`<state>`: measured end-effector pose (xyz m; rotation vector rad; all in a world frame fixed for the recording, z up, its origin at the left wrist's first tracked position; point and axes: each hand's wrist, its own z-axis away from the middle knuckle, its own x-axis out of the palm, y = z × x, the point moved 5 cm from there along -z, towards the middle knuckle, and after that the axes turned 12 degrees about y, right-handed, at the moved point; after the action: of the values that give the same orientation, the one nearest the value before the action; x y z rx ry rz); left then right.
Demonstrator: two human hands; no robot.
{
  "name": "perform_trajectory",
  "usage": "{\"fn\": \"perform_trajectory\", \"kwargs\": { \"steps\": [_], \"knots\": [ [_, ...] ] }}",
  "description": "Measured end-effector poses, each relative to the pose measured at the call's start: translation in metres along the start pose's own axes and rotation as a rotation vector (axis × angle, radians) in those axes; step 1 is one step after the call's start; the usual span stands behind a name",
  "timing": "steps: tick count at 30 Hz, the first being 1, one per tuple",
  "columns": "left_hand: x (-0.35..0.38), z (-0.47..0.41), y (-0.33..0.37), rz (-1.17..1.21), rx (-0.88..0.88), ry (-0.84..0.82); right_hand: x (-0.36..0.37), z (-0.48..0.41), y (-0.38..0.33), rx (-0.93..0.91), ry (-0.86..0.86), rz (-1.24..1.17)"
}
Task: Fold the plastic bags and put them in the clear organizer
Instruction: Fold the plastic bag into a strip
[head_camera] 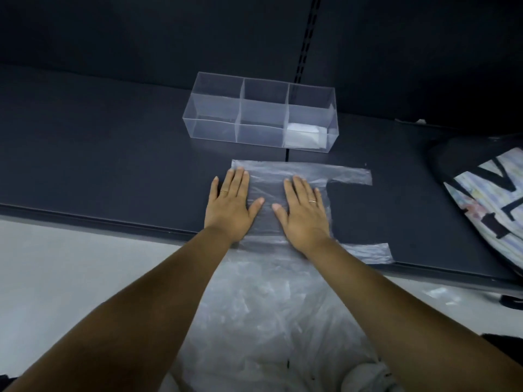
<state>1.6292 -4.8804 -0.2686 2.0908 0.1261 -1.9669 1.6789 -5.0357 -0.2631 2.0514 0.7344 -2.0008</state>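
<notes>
Nearest the lens, between and under both forearms: a loose heap of clear plastic bags (271,321), crumpled, reaching up to the front edge of the dark shelf (113,165). Just ahead of the heap, one plastic bag (268,190) spread flat on that shelf, beneath both palms. Left hand (230,205) laid flat on the bag's left edge, fingers straight and together, grasping nothing. Right hand (304,213) likewise flat and released, pressing on the bag's middle, thumb tip near the left thumb tip but apart. A thin ring (224,191) on a left finger, a second ring (312,201) on a right one. Right of the right hand, the bag's two handles: far handle (353,176) level with the fingertips, near handle (370,253) beside the wrist. Beyond the fingertips, close to the bag's far edge, a clear organizer (215,108) with three compartments in a row; in the compartment on the right-hand side, a folded plastic bag (304,135). Well off to the right of the right hand, a printed fabric bag (486,199) lying on the shelf.
</notes>
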Motion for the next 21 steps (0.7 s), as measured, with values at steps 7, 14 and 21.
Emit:
{"fn": "perform_trajectory", "kwargs": {
  "steps": [7,14,21],
  "knots": [
    [-0.001,0.004,-0.018,-0.045,-0.015,0.01,-0.032,0.031,0.134,0.274,0.12,0.122],
    [-0.042,0.074,-0.016,0.044,0.453,0.315,-0.068,0.064,0.149,0.351,0.367,-0.011],
    [-0.05,0.107,-0.007,0.025,0.649,0.307,-0.032,0.107,-0.005,-0.22,0.083,-0.203]
  ]
}}
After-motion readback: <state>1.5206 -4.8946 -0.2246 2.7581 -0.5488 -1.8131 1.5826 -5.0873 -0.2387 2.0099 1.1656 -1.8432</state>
